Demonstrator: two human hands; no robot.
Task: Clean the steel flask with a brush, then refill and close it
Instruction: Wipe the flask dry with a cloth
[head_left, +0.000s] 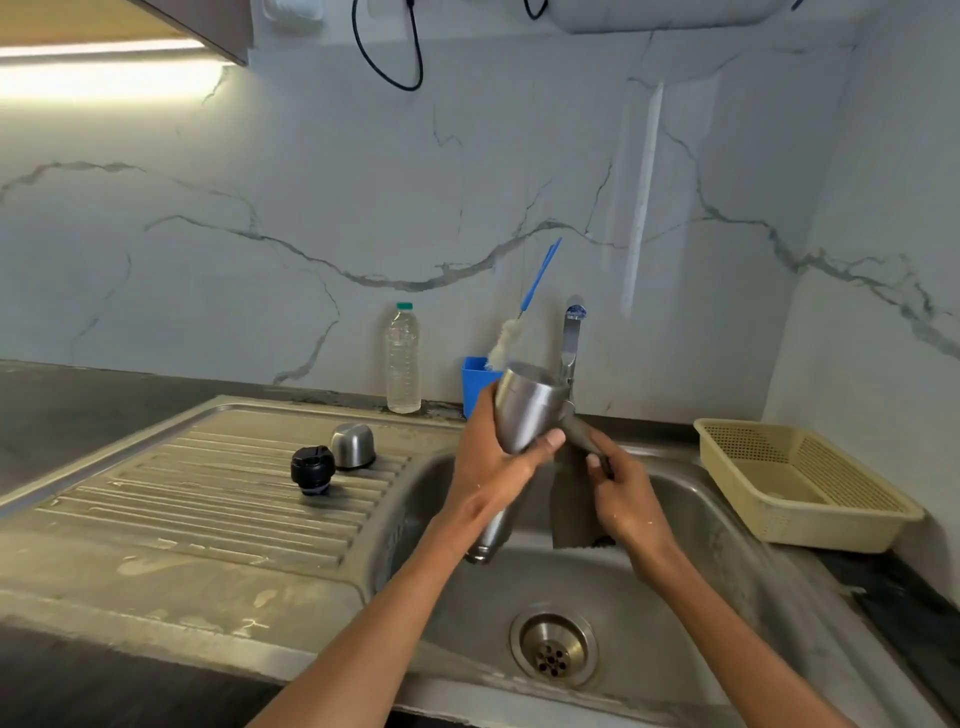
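Your left hand (488, 462) is wrapped around the brushed steel flask (527, 410), thumb across its front and fingers curled behind it, holding it tilted over the stainless steel sink basin (649, 613). The flask's wide end points up and away from you, toward the chrome tap (571, 343) that stands just behind it; its narrow end angles down past your left wrist into the basin. Your right hand (621, 493) is just to the right of the flask, fingers curled on the tap's lever (584, 434), which sticks out toward you below the flask's upper end. How firmly those fingers close on it cannot be told.

A blue-handled bottle brush with pale bristles (511, 332) stands upright in a blue plastic cup (472, 379) just left of the tap, behind the flask. Left of that cup, against the white marble-patterned wall (311, 197), stands a clear plastic water bottle with a green cap (403, 358).

On the ribbed steel draining board (208, 493) left of the basin lie the flask's black stopper (312, 470) and, just behind it and nearly touching, its steel cup lid (353, 446), dome up. Right of the basin, on the dark counter (893, 587), sits a beige perforated plastic basket (800, 488). The round drain (553, 649) sits in the basin floor, below your forearms.
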